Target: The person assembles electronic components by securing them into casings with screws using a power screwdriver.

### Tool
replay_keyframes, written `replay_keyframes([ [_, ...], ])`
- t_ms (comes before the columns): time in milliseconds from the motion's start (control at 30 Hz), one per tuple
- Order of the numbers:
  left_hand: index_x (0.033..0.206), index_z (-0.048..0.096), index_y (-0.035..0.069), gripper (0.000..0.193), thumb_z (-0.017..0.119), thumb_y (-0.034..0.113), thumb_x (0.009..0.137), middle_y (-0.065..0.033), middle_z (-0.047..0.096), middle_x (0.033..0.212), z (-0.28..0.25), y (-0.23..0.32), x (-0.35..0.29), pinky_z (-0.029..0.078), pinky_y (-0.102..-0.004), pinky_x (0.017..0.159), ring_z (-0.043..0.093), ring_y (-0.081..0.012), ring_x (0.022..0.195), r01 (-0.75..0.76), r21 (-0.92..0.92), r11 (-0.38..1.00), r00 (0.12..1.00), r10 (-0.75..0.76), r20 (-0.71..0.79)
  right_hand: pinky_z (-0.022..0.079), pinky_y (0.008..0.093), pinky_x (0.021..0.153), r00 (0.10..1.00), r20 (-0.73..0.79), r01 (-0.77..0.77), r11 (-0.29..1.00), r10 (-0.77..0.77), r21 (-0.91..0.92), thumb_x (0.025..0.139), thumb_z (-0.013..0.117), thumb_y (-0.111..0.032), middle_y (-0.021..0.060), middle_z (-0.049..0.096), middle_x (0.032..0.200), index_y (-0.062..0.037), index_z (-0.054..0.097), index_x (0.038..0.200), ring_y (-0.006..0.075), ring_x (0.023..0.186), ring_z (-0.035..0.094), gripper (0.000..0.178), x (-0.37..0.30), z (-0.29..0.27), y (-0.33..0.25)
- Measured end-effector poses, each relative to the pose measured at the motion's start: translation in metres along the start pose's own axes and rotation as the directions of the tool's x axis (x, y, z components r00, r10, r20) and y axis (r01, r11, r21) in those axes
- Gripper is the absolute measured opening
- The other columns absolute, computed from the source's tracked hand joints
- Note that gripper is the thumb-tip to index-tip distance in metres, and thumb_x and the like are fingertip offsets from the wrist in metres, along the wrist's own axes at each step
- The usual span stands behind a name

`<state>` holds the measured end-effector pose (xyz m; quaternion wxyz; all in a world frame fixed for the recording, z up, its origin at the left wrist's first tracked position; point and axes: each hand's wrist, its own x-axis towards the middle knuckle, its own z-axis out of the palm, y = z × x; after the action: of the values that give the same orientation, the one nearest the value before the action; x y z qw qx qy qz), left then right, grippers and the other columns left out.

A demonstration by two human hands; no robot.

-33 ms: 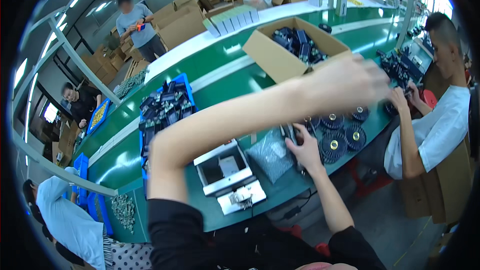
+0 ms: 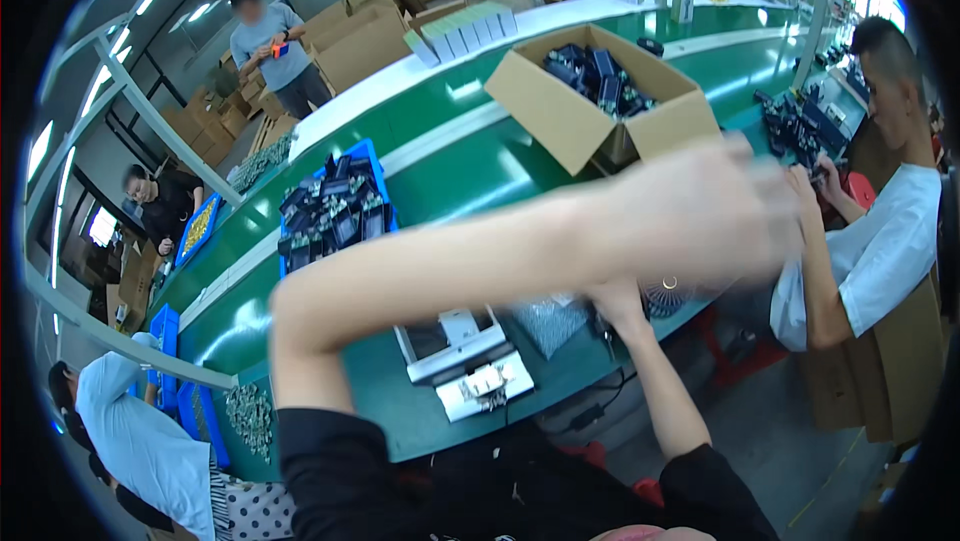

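My left arm reaches across the table to the right. My left hand (image 2: 715, 213) is smeared by motion, so its fingers and anything in them cannot be made out. Behind that forearm, my right hand (image 2: 617, 303) shows only its back and wrist; its fingers are hidden. Close by on its left lies a clear plastic bag of small grey parts (image 2: 552, 326). A round black finned part (image 2: 668, 297) shows to its right, partly covered by the left hand. Further left stands a white-and-grey device with a metal clamp (image 2: 487, 387), its upper part behind my forearm.
Beyond my arm, an open cardboard box (image 2: 560, 119) holds black parts. A blue crate (image 2: 372, 166) heaped with black housings stands left of it. At the right a co-worker (image 2: 905, 231) handles parts beside a pile of black pieces (image 2: 795, 131). A cable (image 2: 610, 396) hangs by the near edge.
My left forearm and hand have come lower and nearer, the hand slightly to the right. They now cover my right hand's fingers and most of the round finned parts.
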<state>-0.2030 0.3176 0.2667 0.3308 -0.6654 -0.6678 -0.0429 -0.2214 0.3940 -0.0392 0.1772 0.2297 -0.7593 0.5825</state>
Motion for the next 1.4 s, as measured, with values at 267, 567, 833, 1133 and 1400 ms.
replay_keyframes([
  [267,0.101,0.064,0.004,0.037,0.068,0.028,0.073,-0.0040,0.062,0.096,-0.104,0.120,-0.086,0.049,-0.0315,0.065,0.062,-0.0193,0.086,0.349,-0.125,0.929,0.936,-0.340,0.090,0.053,0.0290,0.072,0.928,0.096,-0.356,0.933,0.360,-0.059,0.085,0.075,-0.022,0.0153,0.073,0.095,-0.0044,0.053,0.135,0.0148,0.082,0.068,0.058,0.028,0.013,-0.029],
  [567,0.103,0.066,0.003,0.031,0.068,0.020,0.077,-0.0050,0.065,0.097,-0.359,0.278,-0.295,0.050,-0.0300,0.066,0.064,-0.0180,0.083,0.661,0.120,0.741,0.746,-0.666,-0.001,0.048,0.0263,0.089,0.931,0.141,-0.320,0.939,0.336,-0.126,0.092,0.069,-0.016,0.0101,0.071,0.111,-0.0015,0.051,0.139,0.0126,0.100,0.064,0.052,-0.005,0.007,-0.019],
  [833,0.105,0.068,0.002,0.027,0.068,0.012,0.081,-0.0059,0.069,0.098,-0.296,0.442,-0.206,0.051,-0.0286,0.066,0.066,-0.0168,0.080,0.938,0.020,0.347,0.347,-0.934,-0.081,0.042,0.0358,0.107,0.963,0.265,0.076,0.882,0.056,-0.466,0.094,0.061,-0.009,0.0206,0.054,0.141,0.0030,0.050,0.140,0.0271,0.129,0.054,0.048,0.037,-0.016,0.026],
  [1133,0.106,0.070,0.002,0.021,0.071,0.008,0.085,-0.0102,0.071,0.101,-0.284,0.427,-0.383,0.053,-0.0313,0.077,0.067,-0.0203,0.086,0.922,0.027,-0.386,-0.352,-0.867,-0.352,0.040,0.0328,0.107,0.973,0.230,0.180,0.713,-0.028,-0.677,0.100,0.060,-0.019,0.0178,0.056,0.139,-0.0015,0.050,0.142,0.0257,0.127,0.054,0.046,-0.016,-0.019,-0.049],
  [1400,0.149,0.039,0.010,0.078,0.077,0.026,0.082,-0.0190,0.042,0.150,-0.138,0.404,-0.444,0.035,-0.0452,0.114,0.038,-0.0361,0.140,0.955,-0.019,-0.296,-0.291,-0.921,-0.260,0.049,0.0357,0.092,0.759,0.103,0.648,0.761,-0.642,-0.030,0.096,0.053,0.000,0.0162,0.054,0.118,0.0032,0.052,0.121,0.0237,0.103,0.057,0.025,-0.112,0.103,-0.210],
])
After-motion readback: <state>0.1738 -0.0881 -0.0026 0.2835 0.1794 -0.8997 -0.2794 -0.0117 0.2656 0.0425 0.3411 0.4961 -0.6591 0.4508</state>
